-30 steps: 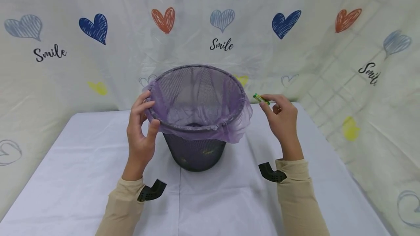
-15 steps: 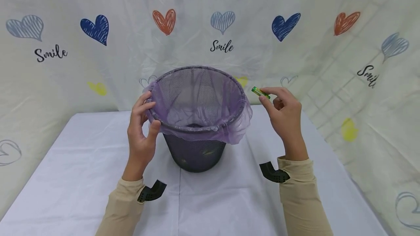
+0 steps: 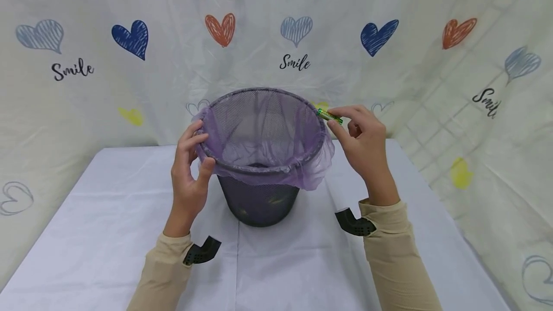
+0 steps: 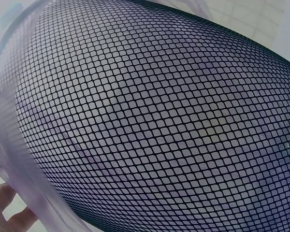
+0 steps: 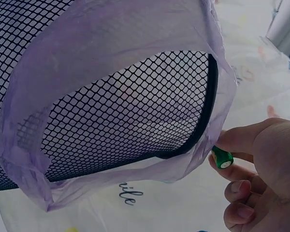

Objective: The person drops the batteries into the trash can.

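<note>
A black mesh wastebasket (image 3: 259,205) stands upright on the table, lined with a purple bin bag (image 3: 317,172) folded over its rim. My left hand (image 3: 188,176) holds the rim at its left side, thumb in front and fingertips reaching over the edge. The left wrist view is mostly filled by the mesh wall (image 4: 150,111), with fingers (image 4: 2,198) at the lower left. Between thumb and index finger, my right hand (image 3: 362,145) pinches a green battery (image 3: 325,114), which overlaps the right rim in the head view. Its green end (image 5: 222,158) shows close by the bag's edge in the right wrist view.
A white cloth (image 3: 129,215) covers the table under the basket. Behind and to the right hangs a pale curtain (image 3: 255,66) printed with hearts and "Smile". Each sleeve carries a black curved mount (image 3: 203,250) at the wrist.
My right hand has lifted the battery a little, then carried it left to the basket's right rim. The left hand keeps its hold on the rim.
</note>
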The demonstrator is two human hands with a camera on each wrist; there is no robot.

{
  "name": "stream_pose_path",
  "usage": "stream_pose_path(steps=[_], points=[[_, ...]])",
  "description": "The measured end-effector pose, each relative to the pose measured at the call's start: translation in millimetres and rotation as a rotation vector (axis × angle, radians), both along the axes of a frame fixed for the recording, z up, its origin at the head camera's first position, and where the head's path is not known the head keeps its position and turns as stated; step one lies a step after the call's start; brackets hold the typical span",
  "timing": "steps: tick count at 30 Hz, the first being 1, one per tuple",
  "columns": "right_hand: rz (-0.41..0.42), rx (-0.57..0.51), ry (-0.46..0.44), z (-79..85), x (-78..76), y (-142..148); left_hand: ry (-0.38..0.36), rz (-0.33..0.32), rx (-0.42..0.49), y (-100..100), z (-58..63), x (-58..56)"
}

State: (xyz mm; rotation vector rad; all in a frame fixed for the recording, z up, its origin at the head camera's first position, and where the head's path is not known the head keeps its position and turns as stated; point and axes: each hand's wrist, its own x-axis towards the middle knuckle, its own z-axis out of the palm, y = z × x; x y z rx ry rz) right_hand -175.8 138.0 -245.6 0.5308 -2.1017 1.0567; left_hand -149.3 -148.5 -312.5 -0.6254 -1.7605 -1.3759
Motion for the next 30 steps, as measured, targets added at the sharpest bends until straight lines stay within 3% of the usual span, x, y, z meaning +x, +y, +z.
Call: stream_pose_path(steps=[10, 18, 22, 27, 30], points=[[0.016, 0.026, -0.026, 6.0, -1.0, -7, -0.028, 0.022, -0.015, -1, -1.8, 2.2], [0.064, 0.055, -0.04, 13.9, -0.1, -18, -0.018, 0.026, -0.016, -11, -24.3, -15.9], [0.078, 0.079, -0.065, 13.0, -2.5, -20, -0.018, 0.022, -0.014, -7, -16.0, -10.6], [0.101, 0.106, -0.048, 2.8, -18.7, -17, -0.018, 0.018, -0.017, 0, 0.6, -0.2], [0.114, 0.123, -0.045, -1.4, -26.1, -15, -0.014, 0.022, -0.018, 0, 2.7, 0.9]])
